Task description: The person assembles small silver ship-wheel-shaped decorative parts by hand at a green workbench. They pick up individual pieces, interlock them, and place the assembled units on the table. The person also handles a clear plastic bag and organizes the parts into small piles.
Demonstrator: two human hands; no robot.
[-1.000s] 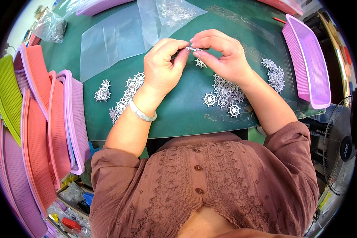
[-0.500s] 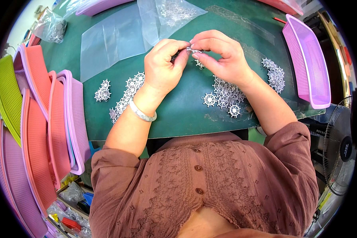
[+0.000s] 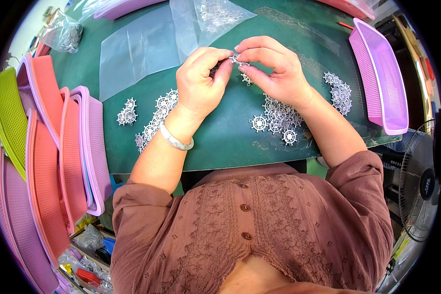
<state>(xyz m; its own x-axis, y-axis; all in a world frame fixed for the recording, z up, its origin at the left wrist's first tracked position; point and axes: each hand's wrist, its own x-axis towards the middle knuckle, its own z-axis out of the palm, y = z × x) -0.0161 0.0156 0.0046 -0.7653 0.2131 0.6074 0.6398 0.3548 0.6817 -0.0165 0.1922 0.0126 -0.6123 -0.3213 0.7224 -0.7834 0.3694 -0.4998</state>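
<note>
Between my two hands, above the green table, is a small silver ship's-wheel charm (image 3: 237, 60). My left hand (image 3: 202, 78) pinches its left side with thumb and forefinger. The thumb and fingers of my right hand (image 3: 274, 68) close on its other side. Several more silver ship's-wheel charms (image 3: 281, 115) lie heaped below my right hand. Another row of charms (image 3: 162, 108) runs beside my left wrist, partly hidden by it. A small cluster of charms (image 3: 127, 112) sits farther left, and one more pile (image 3: 339, 93) lies right of my right forearm.
Clear plastic sheeting (image 3: 142, 49) covers the table's far left. A purple basket (image 3: 382, 83) stands at the right edge, near a black fan (image 3: 419, 181). Stacked pink, purple and green baskets (image 3: 49, 147) crowd the left side. A bag of metal parts (image 3: 63, 34) lies far left.
The charm between my fingertips has turned from nearly edge-on to show more of its round face. My hands have barely moved; the piles lie as before.
</note>
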